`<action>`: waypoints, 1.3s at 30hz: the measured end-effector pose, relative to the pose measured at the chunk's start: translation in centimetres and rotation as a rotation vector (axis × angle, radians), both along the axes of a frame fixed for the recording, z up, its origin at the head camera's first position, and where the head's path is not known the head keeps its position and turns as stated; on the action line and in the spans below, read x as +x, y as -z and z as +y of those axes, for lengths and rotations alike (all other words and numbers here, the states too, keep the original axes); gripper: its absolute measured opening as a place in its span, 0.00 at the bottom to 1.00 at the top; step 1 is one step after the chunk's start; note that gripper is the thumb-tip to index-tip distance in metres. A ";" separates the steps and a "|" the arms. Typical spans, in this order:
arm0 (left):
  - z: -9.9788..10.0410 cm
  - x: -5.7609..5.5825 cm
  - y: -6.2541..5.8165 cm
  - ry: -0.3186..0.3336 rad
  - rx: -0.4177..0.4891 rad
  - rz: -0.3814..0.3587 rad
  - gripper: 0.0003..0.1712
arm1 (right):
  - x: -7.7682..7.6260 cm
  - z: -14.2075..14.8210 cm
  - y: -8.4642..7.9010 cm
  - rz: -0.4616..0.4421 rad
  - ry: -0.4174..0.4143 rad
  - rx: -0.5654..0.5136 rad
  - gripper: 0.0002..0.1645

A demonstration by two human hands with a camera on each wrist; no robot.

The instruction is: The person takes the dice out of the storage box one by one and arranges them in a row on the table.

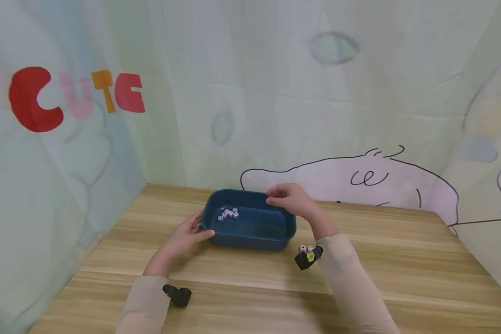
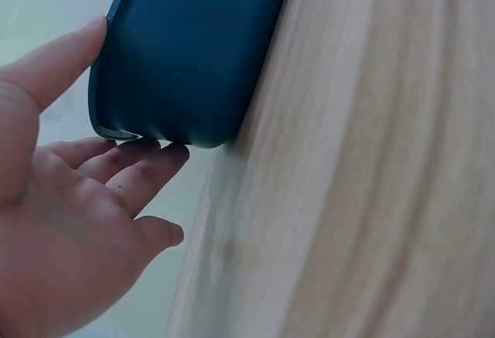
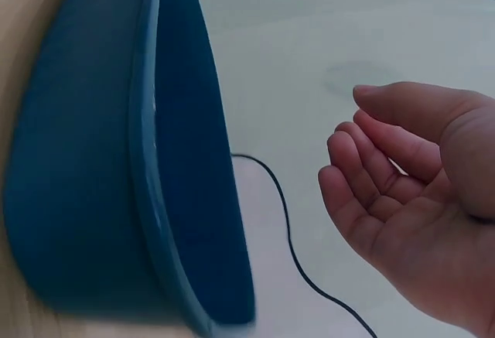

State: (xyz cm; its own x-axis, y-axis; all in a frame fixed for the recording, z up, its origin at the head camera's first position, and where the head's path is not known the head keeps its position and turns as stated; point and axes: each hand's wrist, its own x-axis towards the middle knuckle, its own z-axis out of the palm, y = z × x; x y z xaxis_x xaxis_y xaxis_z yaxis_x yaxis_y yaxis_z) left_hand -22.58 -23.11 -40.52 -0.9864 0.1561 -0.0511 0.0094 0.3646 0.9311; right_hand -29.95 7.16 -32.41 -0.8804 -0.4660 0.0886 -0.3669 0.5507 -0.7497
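Observation:
A dark blue rectangular plastic basin (image 1: 250,241) sits on the table, with several small white dice (image 1: 228,214) grouped in its left part. My left hand (image 1: 188,235) holds the basin's left end, thumb at the front rim and fingers against the end wall; in the left wrist view the fingertips (image 2: 166,160) touch the outside of the basin. Over the basin's back right rim hovers my right hand (image 1: 291,198). Its fingers are loosely bent, and the right wrist view shows nothing between thumb and fingers. More white dice (image 1: 306,249) lie right of the basin, partly hidden by the right wrist camera.
The wood-grain table (image 1: 234,297) meets a printed cloth backdrop (image 1: 217,93) at the back and sides. Black wrist cameras are strapped to both sleeves, the left camera (image 1: 178,296) being above the table's front part.

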 end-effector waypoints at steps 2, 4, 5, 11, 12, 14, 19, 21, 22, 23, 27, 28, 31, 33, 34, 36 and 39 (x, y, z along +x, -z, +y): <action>0.0 0.0 0.0 -0.004 0.004 -0.005 0.47 | -0.2 -0.8 0.3 -0.017 0.018 -0.006 0.18; 0.1 0.1 -0.1 -0.002 0.002 -0.001 0.46 | -0.3 -1.6 0.5 -0.043 0.032 -0.024 0.18; 0.1 0.1 -0.1 -0.002 0.000 -0.001 0.46 | -0.4 -2.0 0.7 -0.058 0.038 -0.036 0.18; 0.0 0.3 -0.2 0.005 0.005 0.000 0.46 | -1.0 -4.2 2.0 -0.148 0.058 -0.102 0.18; -0.1 0.3 -0.2 0.005 0.007 -0.001 0.47 | -1.2 -4.6 2.3 -0.160 0.051 -0.106 0.18; -0.1 0.3 -0.3 0.000 0.007 -0.006 0.47 | -1.5 -5.2 2.9 -0.183 0.035 -0.103 0.18; -0.1 0.2 -0.3 -0.011 0.001 -0.011 0.47 | -2.4 -6.5 4.2 -0.198 0.003 -0.056 0.20; -0.1 0.1 -0.3 -0.009 0.006 -0.008 0.47 | -2.6 -6.9 4.6 -0.202 0.007 -0.041 0.20; -0.1 0.1 -0.3 -0.004 0.008 -0.005 0.47 | -2.7 -7.1 4.8 -0.205 0.014 -0.034 0.19; 0.0 0.2 -0.3 -0.006 0.015 -0.006 0.47 | -2.8 -7.2 5.0 -0.210 0.023 -0.031 0.18; 0.1 0.5 -0.4 -0.007 0.014 -0.009 0.47 | -3.1 -7.9 5.7 -0.239 0.063 -0.029 0.16; 0.2 0.6 -0.4 -0.009 0.017 -0.010 0.47 | -3.1 -8.0 5.8 -0.247 0.069 -0.033 0.16; 0.2 0.6 -0.4 -0.016 0.026 -0.005 0.46 | -3.3 -8.4 6.2 -0.271 0.088 -0.052 0.15; 0.3 0.6 -0.3 -0.014 0.030 0.002 0.46 | -3.3 -8.7 6.3 -0.285 0.104 -0.057 0.14; 0.3 0.5 -0.2 -0.014 0.034 0.004 0.46 | -3.3 -8.8 6.4 -0.293 0.114 -0.059 0.14; 0.2 0.4 -0.1 -0.013 0.035 0.006 0.45 | -3.4 -9.0 6.5 -0.302 0.132 -0.055 0.13; 0.1 0.3 -0.1 -0.022 0.032 -0.001 0.46 | -3.5 -9.2 6.7 -0.306 0.152 -0.041 0.12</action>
